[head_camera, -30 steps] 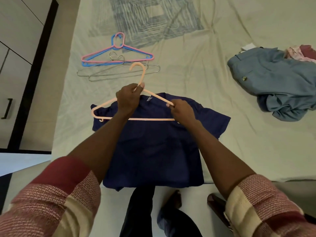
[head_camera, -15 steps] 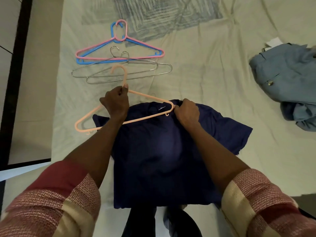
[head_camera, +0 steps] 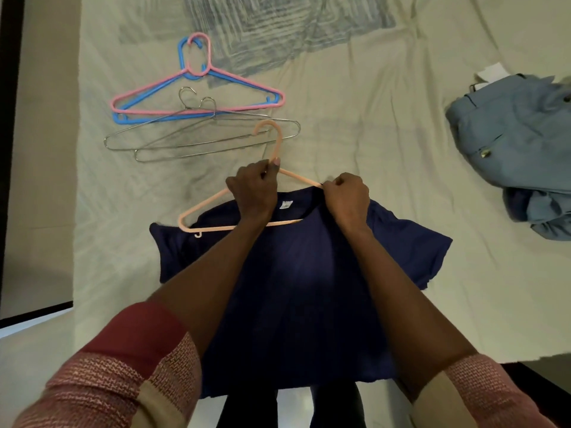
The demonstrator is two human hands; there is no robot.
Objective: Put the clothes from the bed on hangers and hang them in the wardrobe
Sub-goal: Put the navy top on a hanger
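Hanger point(head_camera: 279, 178) right arm has slid inside the shirt point(head_camera: 296, 273) collar since the earlier frame; left hand point(head_camera: 252, 193) grips its neck, right hand point(head_camera: 347, 196) pinches collar on the bed point(head_camera: 355, 134); next: stretch collar over left arm gently.

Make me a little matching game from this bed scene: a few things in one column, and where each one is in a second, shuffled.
Things:
1. peach hanger
2. navy shirt
3. wire hangers
4. light blue garment

Places:
A. crumpled at the right side of the bed
B. lying bare on the sheet below the pink and blue hangers
C. gripped by the left hand
D. spread flat, collar pinched by the right hand

Pairs: 1-C, 2-D, 3-B, 4-A
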